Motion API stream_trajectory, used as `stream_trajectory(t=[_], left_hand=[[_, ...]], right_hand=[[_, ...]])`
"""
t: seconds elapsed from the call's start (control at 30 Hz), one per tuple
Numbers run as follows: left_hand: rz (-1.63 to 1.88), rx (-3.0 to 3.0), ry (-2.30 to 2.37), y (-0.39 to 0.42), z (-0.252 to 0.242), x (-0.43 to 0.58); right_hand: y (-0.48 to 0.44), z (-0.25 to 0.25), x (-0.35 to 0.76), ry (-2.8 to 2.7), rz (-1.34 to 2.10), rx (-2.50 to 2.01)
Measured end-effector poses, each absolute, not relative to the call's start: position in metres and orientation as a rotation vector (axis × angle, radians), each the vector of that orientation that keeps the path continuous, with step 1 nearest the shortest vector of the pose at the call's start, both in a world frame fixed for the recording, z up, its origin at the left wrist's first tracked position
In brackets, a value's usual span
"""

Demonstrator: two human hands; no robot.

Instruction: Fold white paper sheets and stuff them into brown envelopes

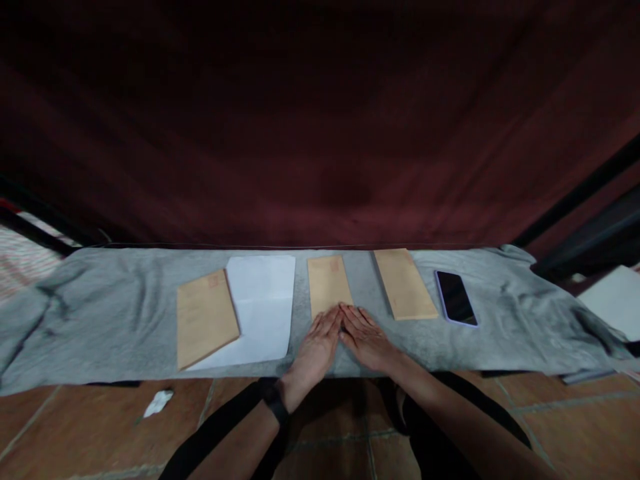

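A brown paper envelope (329, 280) lies on the grey cloth straight ahead of me. My left hand (323, 333) rests flat on its near end, fingers stretched out. Beside it, my right hand (367, 339) lies flat too, its fingertips meeting those of the left over the envelope's near edge. Both palms face down, and they hide the lower part of the envelope. To the right is a stack of similar brown envelopes (406, 285). Another brown envelope stack (206, 320) sits at the left, partly over white paper (263, 300).
A phone (456, 298) with a purple edge lies right of the envelopes. Grey cloth (135, 300) covers the narrow surface, and a dark red curtain (320, 167) hangs behind it. A crumpled white tissue (159, 403) is on the tiled floor (100, 427).
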State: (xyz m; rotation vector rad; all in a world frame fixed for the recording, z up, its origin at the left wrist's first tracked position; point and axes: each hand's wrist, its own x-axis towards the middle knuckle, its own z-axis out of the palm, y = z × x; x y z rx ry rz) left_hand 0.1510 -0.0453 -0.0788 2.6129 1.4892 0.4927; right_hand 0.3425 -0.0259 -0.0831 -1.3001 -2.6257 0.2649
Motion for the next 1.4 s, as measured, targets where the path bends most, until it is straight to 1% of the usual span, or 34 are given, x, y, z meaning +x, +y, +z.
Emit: stream_trajectory(t=[0.53, 0.7, 0.83, 1.2, 1.4], left_hand=[[0.373, 2.467, 1.737, -0.071, -0.072, 0.148], [0.347, 2.447, 1.712, -0.072, -0.068, 0.150], [0.341, 2.453, 1.679, -0.072, -0.065, 0.148], [0.477, 2.359, 1.797, -0.074, -0.076, 0.147], [0.759, 2.156, 1.738, -0.055, -0.091, 0.140]], right_hand=[[-0.029, -0.082, 0.363, -2.545, 0.121, -1.395], [-0.041, -0.076, 0.345, -2.646, 0.271, -1.204], [-0.047, -0.080, 0.336, -2.708, 0.339, -1.191], [-0.046, -0.083, 0.349, -2.661, 0.179, -1.307], [-0.051, -0.081, 0.337, -2.594, 0.130, -1.371]])
